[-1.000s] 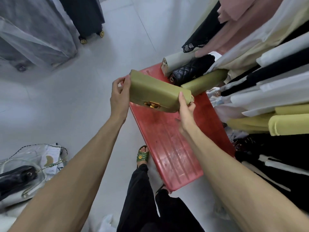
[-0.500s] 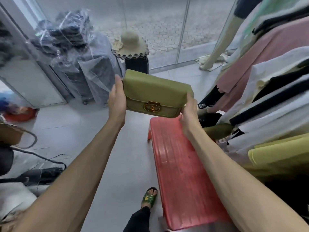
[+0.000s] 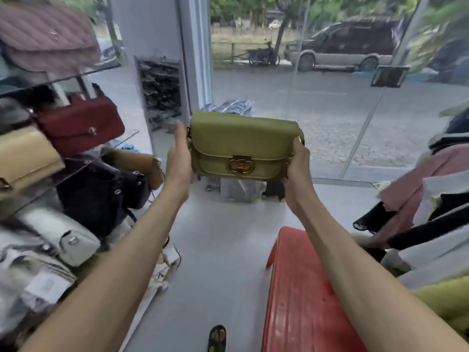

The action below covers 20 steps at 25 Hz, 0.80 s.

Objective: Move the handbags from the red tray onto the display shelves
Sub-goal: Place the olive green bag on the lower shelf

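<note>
One olive handbag (image 3: 241, 138) is held up in mid-air at the centre of the view, upright, flap facing the camera. Its single gold clasp (image 3: 239, 164) is low on the front. It is off the red tray and not on any shelf.

Two hands carry it, one at each end. The left hand (image 3: 179, 158) lies flat against the bag's left end, fingers (image 3: 180, 130) stretched upward and pressing on it. The right hand (image 3: 296, 168) grasps the right end, thumb up along the front edge and the other fingers wrapped out of sight behind the bag.

One red tray (image 3: 304, 295) sits on the pale floor (image 3: 223, 237) at lower right, under the right forearm and well apart from the bag.

To the left stand glass display shelves (image 3: 83, 73), blurred. Seven bags can be counted there:
- a mauve quilted bag (image 3: 48, 34) on the top level;
- below it, a dark red bag (image 3: 81, 123) beside a beige bag (image 3: 25, 158);
- lower, a large black bag (image 3: 91, 196), a smaller black bag (image 3: 138, 188) and a tan bag (image 3: 137, 161);
- lowest, a white bag (image 3: 73, 241).

On the right hang garments (image 3: 426, 189) in pink, white, black and yellow. One sandalled foot (image 3: 217, 339) shows at the bottom edge. Through the glass wall (image 3: 330, 110) are one parked car (image 3: 347, 44) and one motorbike (image 3: 262, 55).
</note>
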Each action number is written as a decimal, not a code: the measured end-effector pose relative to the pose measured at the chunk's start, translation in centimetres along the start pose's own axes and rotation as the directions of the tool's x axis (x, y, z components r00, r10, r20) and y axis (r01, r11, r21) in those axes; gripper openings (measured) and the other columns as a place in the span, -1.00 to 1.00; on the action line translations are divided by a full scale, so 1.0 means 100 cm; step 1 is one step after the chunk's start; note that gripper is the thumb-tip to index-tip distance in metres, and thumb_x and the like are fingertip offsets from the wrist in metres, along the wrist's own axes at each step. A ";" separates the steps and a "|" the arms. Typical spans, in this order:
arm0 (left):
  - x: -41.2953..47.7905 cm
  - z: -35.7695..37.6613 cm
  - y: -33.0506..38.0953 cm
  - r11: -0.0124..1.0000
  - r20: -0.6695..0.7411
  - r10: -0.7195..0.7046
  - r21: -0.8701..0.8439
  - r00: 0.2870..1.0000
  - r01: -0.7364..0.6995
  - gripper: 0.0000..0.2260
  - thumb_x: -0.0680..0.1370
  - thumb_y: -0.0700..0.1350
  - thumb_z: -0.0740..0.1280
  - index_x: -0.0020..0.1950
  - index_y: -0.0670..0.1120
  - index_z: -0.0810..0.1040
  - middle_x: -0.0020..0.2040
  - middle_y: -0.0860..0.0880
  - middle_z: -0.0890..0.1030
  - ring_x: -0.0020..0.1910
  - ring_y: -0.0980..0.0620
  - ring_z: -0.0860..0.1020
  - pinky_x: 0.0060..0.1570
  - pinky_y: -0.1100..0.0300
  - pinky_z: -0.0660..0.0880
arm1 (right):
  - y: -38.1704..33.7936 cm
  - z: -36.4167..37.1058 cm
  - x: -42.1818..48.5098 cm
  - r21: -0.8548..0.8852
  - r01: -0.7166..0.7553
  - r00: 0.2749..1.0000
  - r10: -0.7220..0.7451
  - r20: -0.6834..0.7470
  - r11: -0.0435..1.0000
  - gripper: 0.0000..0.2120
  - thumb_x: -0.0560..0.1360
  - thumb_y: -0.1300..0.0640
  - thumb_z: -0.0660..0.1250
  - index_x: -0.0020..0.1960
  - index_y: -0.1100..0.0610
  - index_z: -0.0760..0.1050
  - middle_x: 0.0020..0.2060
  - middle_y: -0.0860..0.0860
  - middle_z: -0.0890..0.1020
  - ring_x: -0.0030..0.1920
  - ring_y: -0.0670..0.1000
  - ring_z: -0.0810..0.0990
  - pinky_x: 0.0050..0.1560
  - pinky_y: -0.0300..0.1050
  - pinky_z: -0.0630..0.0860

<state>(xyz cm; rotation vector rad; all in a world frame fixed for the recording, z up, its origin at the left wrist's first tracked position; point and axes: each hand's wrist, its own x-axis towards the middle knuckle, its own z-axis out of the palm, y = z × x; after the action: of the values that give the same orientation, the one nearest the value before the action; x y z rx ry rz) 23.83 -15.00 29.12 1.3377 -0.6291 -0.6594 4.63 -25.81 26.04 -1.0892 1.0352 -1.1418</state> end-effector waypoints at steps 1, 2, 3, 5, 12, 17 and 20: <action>-0.009 -0.014 0.010 1.000 -0.026 0.004 -0.015 1.000 -0.004 -0.45 0.55 0.48 0.04 0.19 0.19 0.61 0.15 0.15 0.67 0.17 0.11 0.61 0.21 -0.07 0.56 | -0.005 0.013 -0.012 0.004 0.020 0.999 -0.020 0.037 1.000 -0.24 0.30 -0.53 0.14 0.44 -0.26 0.33 0.40 -0.09 0.48 0.38 0.03 0.47 0.40 0.20 0.42; -0.019 -0.032 0.019 0.999 -0.060 0.014 -0.031 0.998 -0.016 -0.48 0.56 0.46 0.04 0.15 0.18 0.62 0.09 0.13 0.69 0.11 0.09 0.65 0.08 0.01 0.61 | -0.010 0.028 -0.026 0.009 0.029 0.996 -0.029 0.083 1.000 -0.23 0.31 -0.51 0.14 0.47 -0.26 0.31 0.40 -0.12 0.47 0.39 0.01 0.46 0.40 0.20 0.42; -0.030 -0.049 0.028 0.999 -0.101 0.032 -0.036 0.994 -0.036 -0.50 0.59 0.43 0.03 0.12 0.17 0.62 0.02 0.12 0.71 0.01 0.10 0.69 -0.08 0.09 0.62 | -0.014 0.043 -0.038 0.005 0.044 0.991 -0.044 0.129 0.999 -0.22 0.33 -0.49 0.13 0.49 -0.24 0.28 0.40 -0.13 0.46 0.39 0.00 0.44 0.41 0.19 0.42; -0.049 -0.083 0.043 0.996 -0.185 0.077 -0.020 0.980 -0.082 -0.53 0.62 0.38 0.01 0.10 0.18 0.61 -0.09 0.13 0.70 -0.17 0.14 0.69 -0.18 0.12 0.58 | -0.023 0.075 -0.062 0.024 0.055 0.970 -0.059 0.237 0.998 -0.20 0.39 -0.43 0.12 0.55 -0.14 0.22 0.43 -0.07 0.43 0.39 0.01 0.44 0.43 0.18 0.42; -0.104 -0.203 0.074 0.987 -0.460 0.161 0.053 0.873 -0.155 -0.47 0.44 0.53 0.11 0.25 0.25 0.40 0.29 0.03 0.57 0.27 -0.04 0.55 0.25 -0.24 0.52 | -0.022 0.177 -0.130 0.028 0.043 0.873 -0.051 0.486 0.999 -0.36 0.58 -0.31 0.10 0.59 -0.09 0.15 0.46 -0.01 0.39 0.38 0.03 0.44 0.42 0.21 0.43; -0.151 -0.300 0.086 0.985 -0.628 0.171 0.102 0.759 -0.137 -0.49 0.33 0.60 0.13 0.04 0.29 0.47 0.17 0.05 0.65 0.21 -0.03 0.60 0.29 -0.23 0.48 | -0.005 0.252 -0.202 -0.017 -0.009 0.753 0.018 0.658 1.000 -0.46 0.63 -0.27 0.08 0.56 -0.13 0.16 0.38 -0.07 0.41 0.34 0.00 0.44 0.40 0.14 0.43; -0.189 -0.358 0.090 0.987 -0.719 0.161 0.112 0.676 -0.115 -0.46 0.33 0.61 0.11 0.04 0.29 0.52 0.19 0.09 0.65 0.23 -0.01 0.58 0.30 -0.21 0.47 | 0.010 0.299 -0.252 -0.036 -0.034 0.665 0.049 0.746 0.999 -0.31 0.48 -0.37 0.15 0.54 -0.13 0.22 0.41 -0.04 0.44 0.35 0.02 0.47 0.41 0.20 0.44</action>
<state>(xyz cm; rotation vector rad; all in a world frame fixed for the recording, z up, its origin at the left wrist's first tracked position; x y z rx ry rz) 38.37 23.72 32.81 1.4490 -0.0834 0.0589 30.85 2.65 31.75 -1.3727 0.3984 -0.5258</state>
